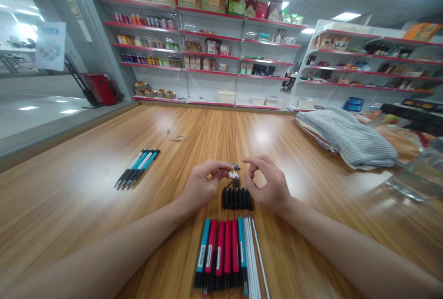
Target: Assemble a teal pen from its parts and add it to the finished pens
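Note:
My left hand (204,181) is at the left edge of a small group of parts, index finger and thumb close together at the tips. Whatever sits between them is too small to make out. Across from it, my right hand (270,183) has its index finger stretched out and thumb apart, with nothing visible in it. Between the hands lie small white pieces (233,175), dark springs or similar bits (236,182) and small metallic parts (235,166). Just nearer is a row of black grip sleeves (237,198). Below are red and blue pen barrels (227,246) and thin white refills (252,257).
Several assembled pens (137,168) lie side by side on the left of the wooden table (86,206). A thin loop (178,138) is farther back. Folded striped cloth (349,135) and a clear container (417,174) occupy the right. Stocked shelves (211,40) stand behind.

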`<action>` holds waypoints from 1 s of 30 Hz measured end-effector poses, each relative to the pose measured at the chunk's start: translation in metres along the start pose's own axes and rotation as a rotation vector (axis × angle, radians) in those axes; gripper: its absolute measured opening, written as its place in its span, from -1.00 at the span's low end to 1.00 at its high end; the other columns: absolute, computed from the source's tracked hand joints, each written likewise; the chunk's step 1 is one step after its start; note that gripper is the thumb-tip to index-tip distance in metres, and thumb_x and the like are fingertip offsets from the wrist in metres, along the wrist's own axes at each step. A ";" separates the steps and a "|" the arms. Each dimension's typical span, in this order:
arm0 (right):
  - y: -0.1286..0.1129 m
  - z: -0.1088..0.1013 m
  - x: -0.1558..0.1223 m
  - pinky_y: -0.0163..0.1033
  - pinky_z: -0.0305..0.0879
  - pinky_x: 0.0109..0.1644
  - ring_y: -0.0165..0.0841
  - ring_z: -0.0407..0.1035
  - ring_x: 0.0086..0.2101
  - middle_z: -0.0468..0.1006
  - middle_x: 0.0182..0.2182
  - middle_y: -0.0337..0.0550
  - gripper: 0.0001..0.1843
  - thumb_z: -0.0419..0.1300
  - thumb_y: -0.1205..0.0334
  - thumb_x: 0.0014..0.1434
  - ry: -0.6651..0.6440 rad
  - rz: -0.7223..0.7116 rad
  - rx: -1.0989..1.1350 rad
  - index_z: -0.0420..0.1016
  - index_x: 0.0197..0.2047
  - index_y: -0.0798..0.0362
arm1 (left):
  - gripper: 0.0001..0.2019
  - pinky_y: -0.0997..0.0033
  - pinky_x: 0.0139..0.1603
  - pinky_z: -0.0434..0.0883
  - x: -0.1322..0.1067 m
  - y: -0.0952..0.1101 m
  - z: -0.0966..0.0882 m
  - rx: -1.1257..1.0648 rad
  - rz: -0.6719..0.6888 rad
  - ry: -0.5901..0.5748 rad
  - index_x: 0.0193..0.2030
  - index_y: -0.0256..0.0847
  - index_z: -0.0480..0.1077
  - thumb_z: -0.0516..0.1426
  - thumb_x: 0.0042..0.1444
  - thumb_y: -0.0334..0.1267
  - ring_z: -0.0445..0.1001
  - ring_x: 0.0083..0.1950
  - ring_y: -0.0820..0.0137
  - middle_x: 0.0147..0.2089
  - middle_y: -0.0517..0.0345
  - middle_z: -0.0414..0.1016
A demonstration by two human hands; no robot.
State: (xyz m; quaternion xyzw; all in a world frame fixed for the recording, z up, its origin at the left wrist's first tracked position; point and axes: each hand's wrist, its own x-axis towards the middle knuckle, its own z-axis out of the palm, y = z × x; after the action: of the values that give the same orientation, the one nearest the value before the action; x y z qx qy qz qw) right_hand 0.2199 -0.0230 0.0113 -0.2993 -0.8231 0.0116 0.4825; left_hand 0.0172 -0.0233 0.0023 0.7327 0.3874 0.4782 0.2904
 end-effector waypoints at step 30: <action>0.007 -0.029 0.020 -0.44 0.11 -0.69 -0.46 0.33 -0.71 0.45 -0.69 -0.22 -0.36 0.26 -0.33 -0.15 -1.652 0.912 0.270 0.46 -0.53 0.20 | -0.91 0.42 -0.23 0.36 0.002 0.003 0.000 0.059 -0.067 0.055 -0.30 -0.20 0.30 0.11 0.16 -0.25 0.47 -0.30 0.43 -0.35 0.21 0.49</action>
State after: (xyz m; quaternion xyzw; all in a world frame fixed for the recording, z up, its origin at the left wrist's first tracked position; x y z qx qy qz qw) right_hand 0.2393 -0.0144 0.0403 -0.4307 -0.6994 0.5014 -0.2720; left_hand 0.0186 -0.0233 0.0053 0.7140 0.4335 0.4768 0.2739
